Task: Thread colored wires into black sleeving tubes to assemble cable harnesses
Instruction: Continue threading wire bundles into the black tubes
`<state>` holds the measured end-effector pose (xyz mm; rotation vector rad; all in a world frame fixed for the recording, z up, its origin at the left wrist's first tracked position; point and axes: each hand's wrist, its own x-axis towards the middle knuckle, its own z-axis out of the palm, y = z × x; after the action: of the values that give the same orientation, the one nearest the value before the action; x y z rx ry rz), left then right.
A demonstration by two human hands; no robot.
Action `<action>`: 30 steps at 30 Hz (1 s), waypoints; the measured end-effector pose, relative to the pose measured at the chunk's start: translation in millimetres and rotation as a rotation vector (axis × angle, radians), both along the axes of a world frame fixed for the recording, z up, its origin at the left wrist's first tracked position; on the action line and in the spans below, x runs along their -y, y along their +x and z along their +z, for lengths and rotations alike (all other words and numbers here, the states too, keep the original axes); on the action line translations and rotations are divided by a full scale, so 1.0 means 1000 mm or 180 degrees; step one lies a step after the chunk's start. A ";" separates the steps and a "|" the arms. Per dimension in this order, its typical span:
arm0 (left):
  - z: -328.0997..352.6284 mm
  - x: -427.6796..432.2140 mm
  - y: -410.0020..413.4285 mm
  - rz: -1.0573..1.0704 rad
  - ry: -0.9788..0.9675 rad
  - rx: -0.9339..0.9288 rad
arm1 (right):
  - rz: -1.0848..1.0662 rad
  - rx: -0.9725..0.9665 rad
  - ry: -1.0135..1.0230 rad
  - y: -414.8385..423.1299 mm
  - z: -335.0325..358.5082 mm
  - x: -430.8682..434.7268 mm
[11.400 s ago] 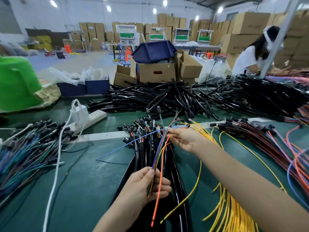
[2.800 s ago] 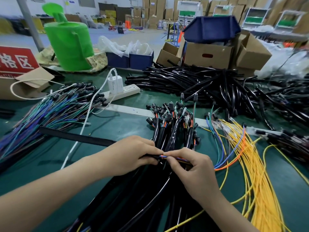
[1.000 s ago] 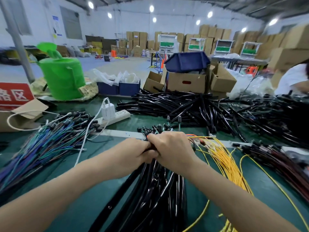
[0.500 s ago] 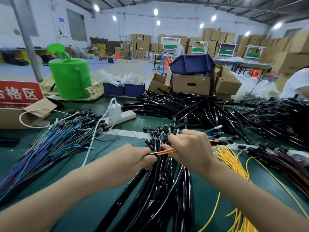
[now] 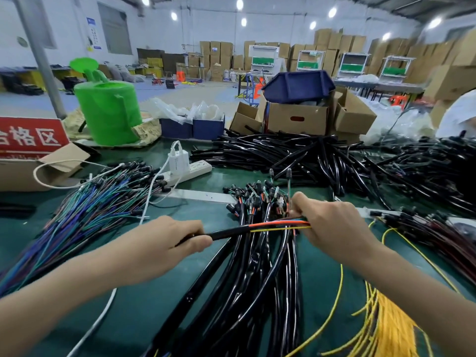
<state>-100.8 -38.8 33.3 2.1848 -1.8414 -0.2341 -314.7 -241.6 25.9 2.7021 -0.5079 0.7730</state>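
Observation:
My left hand (image 5: 164, 243) grips a black sleeving tube (image 5: 229, 233) near its open end. A bundle of colored wires (image 5: 278, 226), orange, yellow and green, runs out of that end to the right. My right hand (image 5: 332, 222) grips the bundle about a hand's width from the tube mouth. Both hands hover over a pile of finished black harnesses (image 5: 257, 274) on the green table (image 5: 144, 305). The tube's far end is hidden under my left arm.
Loose yellow wires (image 5: 381, 328) lie at lower right, a fan of blue-green wires (image 5: 85, 215) at left, empty black tubes (image 5: 296, 155) at the back. A white power strip (image 5: 190, 171), green watering can (image 5: 108, 114), cardboard boxes (image 5: 296, 119) and a person's white sleeve (image 5: 461, 112) are beyond.
My hands have drawn apart since half a second ago. More of the colored bundle now shows between the tube mouth and my right hand.

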 end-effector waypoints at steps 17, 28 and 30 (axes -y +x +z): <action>0.004 0.021 -0.036 -0.0413 -0.0093 0.0136 | 0.0316 -0.1106 0.0355 0.012 0.007 -0.033; 0.021 0.030 -0.042 -0.0501 -0.0005 0.0758 | 0.0801 -0.0930 0.1120 0.009 -0.008 -0.050; 0.014 0.022 -0.041 -0.0507 0.0017 0.0597 | 0.1292 -0.0754 0.0939 0.003 -0.012 -0.052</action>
<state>-141.9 -61.2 47.2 2.1287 -2.1208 -0.0670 -311.7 -189.5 13.6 3.1700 -0.0132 0.4847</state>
